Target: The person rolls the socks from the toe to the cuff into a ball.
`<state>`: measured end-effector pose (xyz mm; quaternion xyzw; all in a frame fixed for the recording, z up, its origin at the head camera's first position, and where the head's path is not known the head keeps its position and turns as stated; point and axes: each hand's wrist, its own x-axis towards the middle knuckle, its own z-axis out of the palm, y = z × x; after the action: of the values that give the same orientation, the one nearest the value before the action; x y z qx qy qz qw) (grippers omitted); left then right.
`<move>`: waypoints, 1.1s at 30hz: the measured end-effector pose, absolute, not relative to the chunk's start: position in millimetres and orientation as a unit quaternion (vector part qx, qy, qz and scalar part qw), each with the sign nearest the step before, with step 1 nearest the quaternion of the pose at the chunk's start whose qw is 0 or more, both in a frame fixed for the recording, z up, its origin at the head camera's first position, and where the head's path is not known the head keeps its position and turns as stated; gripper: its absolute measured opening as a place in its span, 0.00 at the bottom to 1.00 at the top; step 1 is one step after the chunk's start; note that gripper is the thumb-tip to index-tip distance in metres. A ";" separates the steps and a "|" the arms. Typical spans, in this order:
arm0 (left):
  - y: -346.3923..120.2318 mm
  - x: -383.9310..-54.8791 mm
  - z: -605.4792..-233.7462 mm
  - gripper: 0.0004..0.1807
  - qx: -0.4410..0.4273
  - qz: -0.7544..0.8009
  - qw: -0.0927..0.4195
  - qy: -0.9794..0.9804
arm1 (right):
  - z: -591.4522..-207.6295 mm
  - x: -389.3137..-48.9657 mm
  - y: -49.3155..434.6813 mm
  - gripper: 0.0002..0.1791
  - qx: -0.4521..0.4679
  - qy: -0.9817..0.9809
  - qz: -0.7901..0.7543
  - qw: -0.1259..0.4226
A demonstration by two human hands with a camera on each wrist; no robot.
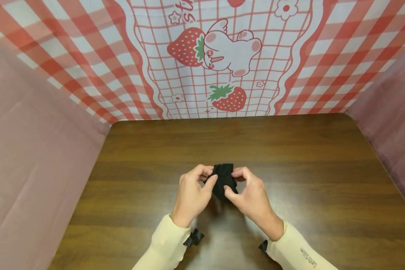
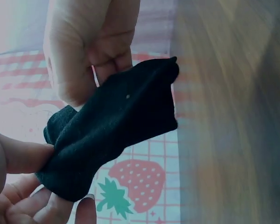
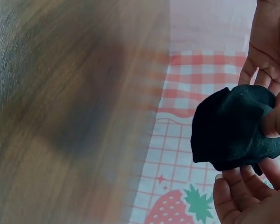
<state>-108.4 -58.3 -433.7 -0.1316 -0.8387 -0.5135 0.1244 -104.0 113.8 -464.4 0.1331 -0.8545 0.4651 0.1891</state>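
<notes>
A small piece of black knit fabric, apparently a sock (image 1: 225, 173), is held between both hands above the middle of the table. The left hand (image 1: 193, 193) pinches its left side, thumb on the near face and fingers behind. On the other side the right hand (image 1: 256, 197) grips it the same way, thumb pressed low on the cloth. In the left wrist view the sock (image 2: 107, 121) looks bunched at one end, with a straight edge at the other. Its folds form a rounded bundle in the right wrist view, where the sock (image 3: 233, 128) hides some fingertips.
Below the hands lies a brown wood-grain table (image 1: 138, 157). A red-and-white checked cloth with strawberries (image 1: 229, 99) hangs behind it, and pink cloth (image 1: 37, 150) hangs at both sides. Small black devices (image 1: 194, 237) sit at the wrists by the cream sleeves (image 1: 168, 240).
</notes>
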 end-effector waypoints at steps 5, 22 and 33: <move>-60.1 -107.1 -437.9 0.02 -0.188 -0.452 0.157 -0.857 | -464.3 -103.9 112.9 0.19 0.159 -0.870 0.418 0.209; -56.4 -102.3 -443.0 0.15 -0.304 -0.312 0.206 -0.876 | -463.3 -102.8 111.6 0.17 0.101 -0.841 0.496 0.190; -59.9 -106.0 -438.8 0.23 -0.333 -0.306 0.170 -0.875 | -466.1 -105.3 116.2 0.36 0.175 -0.815 0.514 0.202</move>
<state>-106.0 -59.9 -438.8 -0.3335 -0.8754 -0.3057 0.1704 -105.3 116.2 -466.1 0.1748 -0.8150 0.5142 0.2017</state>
